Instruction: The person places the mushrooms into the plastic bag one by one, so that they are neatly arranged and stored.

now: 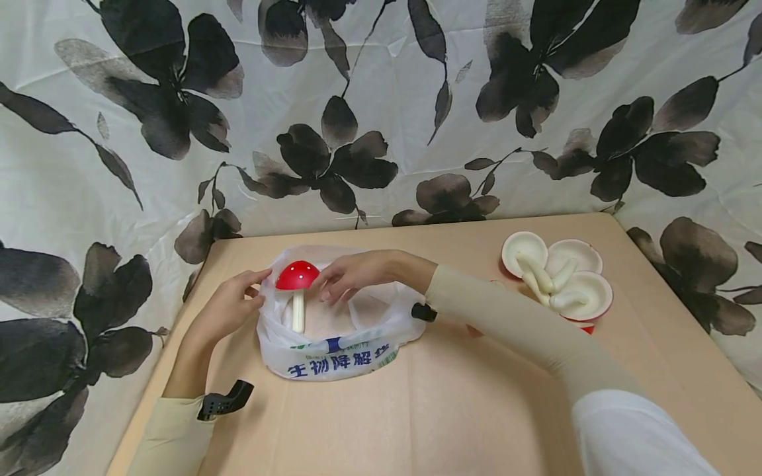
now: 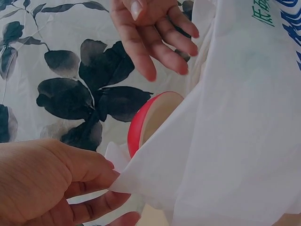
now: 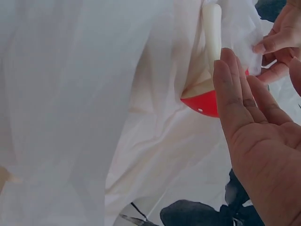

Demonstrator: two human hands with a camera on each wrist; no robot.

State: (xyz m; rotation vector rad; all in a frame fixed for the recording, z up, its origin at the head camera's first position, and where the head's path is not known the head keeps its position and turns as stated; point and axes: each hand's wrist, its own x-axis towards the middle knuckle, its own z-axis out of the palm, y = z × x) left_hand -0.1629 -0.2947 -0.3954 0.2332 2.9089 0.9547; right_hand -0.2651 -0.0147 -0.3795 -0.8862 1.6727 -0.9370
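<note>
A white plastic bag (image 1: 280, 360) with blue printed characters stands open-mouthed on the table. Inside its left part is a toy mushroom (image 1: 297, 276), its glossy red cap up and pale stem down. My left hand (image 1: 231, 305) pinches the bag's left rim between thumb and fingers, as the left wrist view shows. Over the bag's mouth, just right of the red cap, is my right hand (image 1: 363, 272). Its fingers (image 3: 230, 89) are extended and hold nothing; in the right wrist view they overlap part of the mushroom.
Several more mushrooms (image 1: 586, 295) lie grouped at the table's back right, pale undersides up, stems pointing inward. The wooden table (image 1: 357, 430) meets a floral cloth (image 1: 428, 79) behind it. My right forearm crosses in front of the group.
</note>
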